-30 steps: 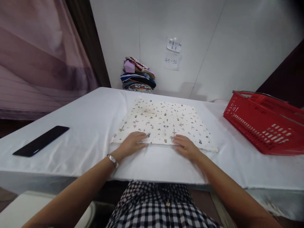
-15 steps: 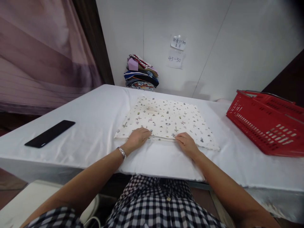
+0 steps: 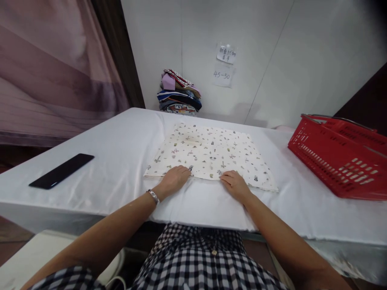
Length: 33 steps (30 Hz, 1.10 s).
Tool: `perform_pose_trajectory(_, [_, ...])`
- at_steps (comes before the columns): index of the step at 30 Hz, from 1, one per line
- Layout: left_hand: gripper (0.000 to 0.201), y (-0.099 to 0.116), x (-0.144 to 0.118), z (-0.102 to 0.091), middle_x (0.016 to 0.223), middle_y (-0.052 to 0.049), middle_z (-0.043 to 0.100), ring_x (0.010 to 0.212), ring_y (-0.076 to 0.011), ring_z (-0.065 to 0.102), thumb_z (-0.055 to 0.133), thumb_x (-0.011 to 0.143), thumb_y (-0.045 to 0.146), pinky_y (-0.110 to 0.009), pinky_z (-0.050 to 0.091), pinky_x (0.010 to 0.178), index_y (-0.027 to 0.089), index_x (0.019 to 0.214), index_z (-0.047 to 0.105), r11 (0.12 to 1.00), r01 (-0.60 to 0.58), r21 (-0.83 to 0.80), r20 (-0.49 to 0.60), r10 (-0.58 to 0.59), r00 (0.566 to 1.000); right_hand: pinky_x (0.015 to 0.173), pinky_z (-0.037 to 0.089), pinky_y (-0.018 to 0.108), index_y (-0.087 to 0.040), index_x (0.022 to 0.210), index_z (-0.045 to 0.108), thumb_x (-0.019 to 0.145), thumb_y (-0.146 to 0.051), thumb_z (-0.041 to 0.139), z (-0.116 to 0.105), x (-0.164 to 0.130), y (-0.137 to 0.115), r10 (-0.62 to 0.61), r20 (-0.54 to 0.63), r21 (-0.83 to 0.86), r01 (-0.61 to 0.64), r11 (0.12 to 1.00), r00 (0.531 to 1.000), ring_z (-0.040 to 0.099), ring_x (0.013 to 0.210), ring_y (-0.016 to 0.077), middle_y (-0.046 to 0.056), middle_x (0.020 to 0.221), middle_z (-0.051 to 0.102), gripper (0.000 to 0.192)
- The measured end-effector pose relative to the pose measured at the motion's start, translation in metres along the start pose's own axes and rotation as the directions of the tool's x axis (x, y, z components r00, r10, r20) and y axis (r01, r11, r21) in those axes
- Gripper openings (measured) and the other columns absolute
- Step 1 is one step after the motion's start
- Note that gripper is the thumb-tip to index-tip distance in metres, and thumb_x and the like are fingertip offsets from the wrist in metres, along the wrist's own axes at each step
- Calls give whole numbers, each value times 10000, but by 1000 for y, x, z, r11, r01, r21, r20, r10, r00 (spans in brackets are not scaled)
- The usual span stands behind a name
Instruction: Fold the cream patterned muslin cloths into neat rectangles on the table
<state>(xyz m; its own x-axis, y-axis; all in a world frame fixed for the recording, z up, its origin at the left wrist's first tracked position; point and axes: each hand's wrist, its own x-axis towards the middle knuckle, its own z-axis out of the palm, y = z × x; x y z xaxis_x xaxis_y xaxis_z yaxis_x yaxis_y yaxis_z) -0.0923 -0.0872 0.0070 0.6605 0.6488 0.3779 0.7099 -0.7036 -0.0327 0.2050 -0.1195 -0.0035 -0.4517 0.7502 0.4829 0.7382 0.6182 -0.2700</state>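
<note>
A cream cloth (image 3: 211, 151) printed with small dark motifs lies flat in the middle of the white-covered table (image 3: 121, 149). My left hand (image 3: 174, 179), with a metal bracelet on the wrist, sits at the cloth's near edge, left of centre, with its fingers curled onto the hem. My right hand (image 3: 233, 183) is on the same edge a little to the right, fingers likewise bent over the hem. Both hands pinch the cloth's near border against the table.
A red plastic basket (image 3: 341, 157) stands at the right of the table. A black phone (image 3: 62, 170) lies near the left front edge. A stack of folded fabrics (image 3: 178, 93) rests against the back wall, below two paper notes (image 3: 225, 64).
Both hands stay on the cloth's near edge, the fingers curling in slightly more. The view has shifted a little; nothing else moved.
</note>
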Motion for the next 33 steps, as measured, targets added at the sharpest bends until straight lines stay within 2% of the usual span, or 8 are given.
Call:
perform_pose_trajectory(4, [251,-5,8,-4,896,-40,656,840,-167,567,374,927,212,-285,432,700,182,932,623,1000,3,6,-22,-3,1000,787,479,350,-232,935,678,902,-248,454,-2,5,2,77,-7,73,-77,994,997,555,893,192,55,949,648,227])
perform_pose_trajectory(7, [254,-10,16,-7,912,-50,659,853,-175,563,384,921,195,-298,420,703,179,916,638,999,17,41,-78,-14,997,788,478,351,-226,927,675,907,-249,442,0,12,7,99,-143,55,-92,994,985,558,897,194,64,939,646,236])
perform_pose_trajectory(9, [272,-12,17,-7,903,-52,659,850,-175,560,379,924,195,-310,413,711,183,885,648,999,4,48,-78,0,997,783,468,361,-220,941,673,908,-239,439,2,14,10,45,-178,-15,-49,999,983,553,890,201,76,941,647,237])
perform_pose_trajectory(12, [284,-11,13,-1,867,-56,651,836,-175,556,383,926,207,-317,413,708,182,844,654,999,-36,13,-27,36,999,753,458,346,-230,942,673,909,-211,436,5,12,12,-57,-51,-85,52,995,997,549,864,194,73,915,651,240])
perform_pose_trajectory(14, [267,-9,8,2,872,-65,642,848,-185,549,397,925,213,-325,414,710,175,852,652,1000,-27,-6,-11,27,1000,743,452,328,-233,939,674,910,-191,431,6,9,12,-79,15,-83,80,993,997,540,864,186,67,906,649,247])
perform_pose_trajectory(18, [214,-4,3,4,897,-66,630,862,-196,536,433,918,211,-336,407,722,171,882,640,1000,4,15,-12,-4,1000,738,434,321,-221,936,672,910,-177,428,5,6,9,-64,26,-90,66,994,998,510,861,183,66,920,633,249])
perform_pose_trajectory(25, [206,-1,1,1,923,-59,628,873,-198,526,428,910,168,-339,400,738,171,950,631,998,-14,61,10,13,1000,733,412,339,-198,930,673,903,-177,433,2,2,5,-58,21,-135,60,989,998,487,828,189,76,877,608,242])
perform_pose_trajectory(33, [206,4,-4,-7,959,-76,620,915,-210,527,444,878,163,-366,402,774,167,1004,607,998,-23,-56,42,25,999,749,424,368,-189,1042,636,877,-173,434,-6,-2,1,-47,131,-120,63,991,990,492,846,214,96,943,596,262])
